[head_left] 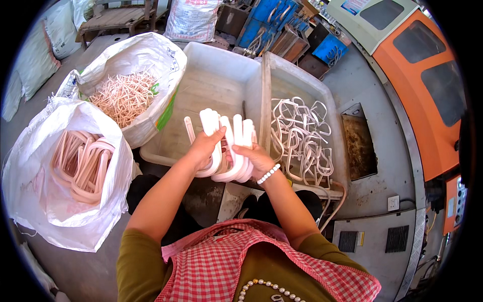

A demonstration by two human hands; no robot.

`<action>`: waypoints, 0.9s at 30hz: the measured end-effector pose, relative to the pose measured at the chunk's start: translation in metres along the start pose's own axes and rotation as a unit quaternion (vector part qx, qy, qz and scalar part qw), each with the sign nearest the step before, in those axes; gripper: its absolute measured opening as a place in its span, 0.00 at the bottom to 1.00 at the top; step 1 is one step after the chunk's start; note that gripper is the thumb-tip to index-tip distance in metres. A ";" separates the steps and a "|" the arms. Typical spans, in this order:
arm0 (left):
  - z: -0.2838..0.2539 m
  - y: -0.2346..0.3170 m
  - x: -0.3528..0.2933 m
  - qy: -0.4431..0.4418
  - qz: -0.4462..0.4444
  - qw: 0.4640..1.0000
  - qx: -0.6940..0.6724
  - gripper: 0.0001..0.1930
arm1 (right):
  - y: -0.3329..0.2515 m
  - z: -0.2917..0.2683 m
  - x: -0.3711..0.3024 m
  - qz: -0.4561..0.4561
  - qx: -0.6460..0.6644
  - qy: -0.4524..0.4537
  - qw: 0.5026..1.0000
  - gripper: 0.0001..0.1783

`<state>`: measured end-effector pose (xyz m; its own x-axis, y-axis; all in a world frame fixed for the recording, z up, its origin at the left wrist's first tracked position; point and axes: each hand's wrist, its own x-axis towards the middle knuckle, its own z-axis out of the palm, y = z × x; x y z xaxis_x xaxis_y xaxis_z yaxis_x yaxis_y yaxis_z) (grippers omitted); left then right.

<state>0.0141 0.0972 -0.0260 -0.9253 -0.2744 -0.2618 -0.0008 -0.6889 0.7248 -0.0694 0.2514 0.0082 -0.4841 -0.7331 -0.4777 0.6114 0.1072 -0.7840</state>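
Note:
Both my hands are closed around a bunch of pale pink, U-shaped plastic pieces [235, 173], held up in front of me with their rounded ends pointing away. My left hand [202, 151] grips the bunch on its left side, thumb laid across the front. On the other side my right hand [258, 160], with a white bead bracelet at the wrist, holds the rest. Beyond them stands a pale plastic tub [214, 75]. A white woven sack [37, 166] to the left holds similar curved pink pieces [83, 163].
Another white sack [168, 63] contains many short, thin pink bits [126, 95]. The right-hand tub [324, 93] holds tangled looped plastic strips [302, 136]. An orange and grey machine [430, 116] stands at the right. At the back are a full sack [192, 20] and blue metal parts [266, 20].

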 end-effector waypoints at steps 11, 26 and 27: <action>-0.010 0.022 -0.023 0.011 -0.043 0.993 -0.109 0.19 | -0.035 -0.013 -0.078 -0.104 -0.254 -0.045 0.961 0.16; 0.016 0.014 -0.087 -0.256 -0.105 0.934 -0.225 0.41 | -0.037 -0.025 -0.069 -0.544 -0.774 -0.269 0.183 0.14; 0.021 0.016 -0.098 -0.283 -0.108 0.925 -0.228 0.42 | -0.034 -0.026 -0.065 -0.533 -0.774 -0.283 0.193 0.14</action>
<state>0.0962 0.1270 0.0251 -0.9727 0.2095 0.1001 -0.1686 -0.9337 0.3159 -0.0751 0.3131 0.0556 0.5949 -0.8017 0.0579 -0.7777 -0.5559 0.2934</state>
